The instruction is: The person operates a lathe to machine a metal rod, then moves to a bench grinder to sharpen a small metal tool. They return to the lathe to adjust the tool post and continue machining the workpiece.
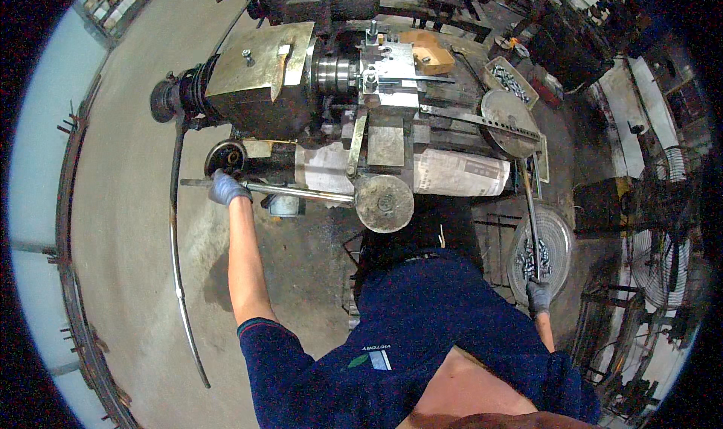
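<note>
My left hand (228, 188), in a grey-blue glove, is closed around a long metal lever bar (301, 193). This bar runs across to a round metal disc (384, 203) at the machine's front. Just beyond that hand is a dark handwheel (226, 158). Low on the right, my gloved right hand (538, 297) grips the near end of a second long lever (533, 222). Its far end reaches up to a larger round plate (510, 124) with a perforated arm. Between the levers lies the machine's bright metal fixture (390, 79), beside a shiny spindle (336, 76).
A brush (282, 71) lies on the headstock cover (241, 64). Small metal parts fill a tray (510, 83) at the back right and a round basket (561, 252) by my right hand. Newspaper (459, 174) covers the machine's front. A hanging cable (174, 233) drops at left.
</note>
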`<action>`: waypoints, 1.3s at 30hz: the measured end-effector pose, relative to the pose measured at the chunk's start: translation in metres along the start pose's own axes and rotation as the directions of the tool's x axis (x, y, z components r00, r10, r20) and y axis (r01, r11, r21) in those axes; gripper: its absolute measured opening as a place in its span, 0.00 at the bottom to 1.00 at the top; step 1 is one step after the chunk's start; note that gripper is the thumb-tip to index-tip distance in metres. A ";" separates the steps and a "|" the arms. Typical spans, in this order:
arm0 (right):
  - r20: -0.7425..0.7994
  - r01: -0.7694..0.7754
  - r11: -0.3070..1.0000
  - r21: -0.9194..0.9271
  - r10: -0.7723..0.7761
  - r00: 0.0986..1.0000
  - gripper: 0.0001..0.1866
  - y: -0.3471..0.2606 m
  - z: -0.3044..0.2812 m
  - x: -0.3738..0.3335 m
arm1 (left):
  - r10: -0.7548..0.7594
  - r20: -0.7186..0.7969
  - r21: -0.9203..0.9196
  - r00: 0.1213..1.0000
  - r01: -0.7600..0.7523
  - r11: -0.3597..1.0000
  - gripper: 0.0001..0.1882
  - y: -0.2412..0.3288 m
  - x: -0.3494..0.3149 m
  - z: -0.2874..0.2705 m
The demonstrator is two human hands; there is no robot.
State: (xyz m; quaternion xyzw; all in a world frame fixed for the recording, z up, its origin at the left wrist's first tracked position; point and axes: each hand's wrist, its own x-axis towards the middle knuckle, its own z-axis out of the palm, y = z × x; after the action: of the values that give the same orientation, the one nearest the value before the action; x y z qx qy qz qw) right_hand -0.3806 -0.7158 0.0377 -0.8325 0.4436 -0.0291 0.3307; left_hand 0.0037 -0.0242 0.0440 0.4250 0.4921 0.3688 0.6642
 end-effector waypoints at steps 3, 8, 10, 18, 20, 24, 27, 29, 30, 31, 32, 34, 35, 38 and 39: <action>0.013 -0.011 0.999 0.038 0.010 1.000 0.11 0.002 -0.003 -0.001 | -0.020 0.008 0.017 1.000 0.020 1.000 0.17 -0.001 -0.004 0.003; 0.099 -0.153 0.988 -0.021 0.154 0.983 0.16 -0.038 -0.004 -0.016 | 0.037 0.026 0.000 0.999 -0.037 0.999 0.17 -0.009 0.021 -0.005; 0.111 -0.114 0.993 -0.029 0.117 0.987 0.16 -0.028 -0.004 -0.014 | 0.031 0.032 0.003 0.999 -0.031 1.000 0.17 -0.010 0.018 -0.001; 0.066 0.017 0.999 -0.039 -0.014 0.998 0.08 0.012 0.013 0.003 | 0.090 0.011 0.016 0.996 -0.090 0.996 0.18 -0.016 0.044 -0.007; 0.089 -0.017 0.997 -0.075 0.023 0.996 0.13 0.022 0.001 0.004 | 0.066 0.003 0.043 0.998 -0.066 0.997 0.17 -0.014 0.019 0.001; 0.069 -0.111 0.987 -0.112 0.119 0.991 0.16 -0.012 0.000 -0.009 | 0.056 0.008 -0.010 0.998 -0.056 0.998 0.17 -0.005 0.014 -0.001; 0.134 -0.097 0.991 0.096 0.083 0.987 0.12 0.028 0.002 0.005 | 0.053 0.006 0.059 0.999 -0.054 0.997 0.17 -0.003 0.003 0.000; 0.115 -0.022 0.997 0.074 0.013 0.993 0.13 0.046 0.008 0.016 | 0.059 0.029 -0.004 0.998 -0.059 0.998 0.17 -0.008 0.021 -0.006; 0.106 0.013 0.998 0.060 -0.019 0.994 0.13 0.056 0.012 0.021 | 0.061 0.041 -0.032 0.997 -0.060 0.998 0.17 -0.011 0.028 -0.008; 0.101 0.004 0.995 0.095 -0.013 0.995 0.13 0.066 0.010 0.022 | 0.049 0.030 -0.024 0.998 -0.049 0.999 0.17 -0.009 0.017 -0.004; 0.094 -0.005 0.992 0.129 -0.007 0.995 0.13 0.075 0.008 0.024 | 0.036 0.019 -0.015 0.999 -0.036 0.999 0.17 -0.009 0.005 0.000; 0.122 -0.028 0.994 0.103 0.015 0.992 0.14 0.067 0.010 0.024 | 0.032 0.014 -0.032 0.999 -0.032 0.999 0.17 -0.003 0.004 -0.002; 0.144 -0.045 0.998 0.038 0.039 0.989 0.16 0.055 0.008 0.021 | 0.033 0.029 -0.054 0.999 -0.031 0.998 0.17 -0.003 0.010 -0.005; 0.076 0.106 0.991 -0.083 -0.099 0.992 0.21 0.007 0.002 0.002 | 0.069 -0.011 0.027 0.998 -0.069 0.997 0.16 -0.004 0.010 -0.003; 0.036 0.186 0.976 -0.113 -0.183 0.982 0.23 -0.008 0.003 -0.003 | 0.092 -0.037 0.079 0.995 -0.088 0.993 0.16 -0.003 0.008 -0.002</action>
State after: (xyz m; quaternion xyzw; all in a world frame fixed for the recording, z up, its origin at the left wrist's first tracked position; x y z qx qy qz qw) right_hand -0.3757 -0.7090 0.0401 -0.8881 0.3611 -0.0232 0.2835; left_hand 0.0038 -0.0176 0.0378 0.4647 0.4998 0.3876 0.6197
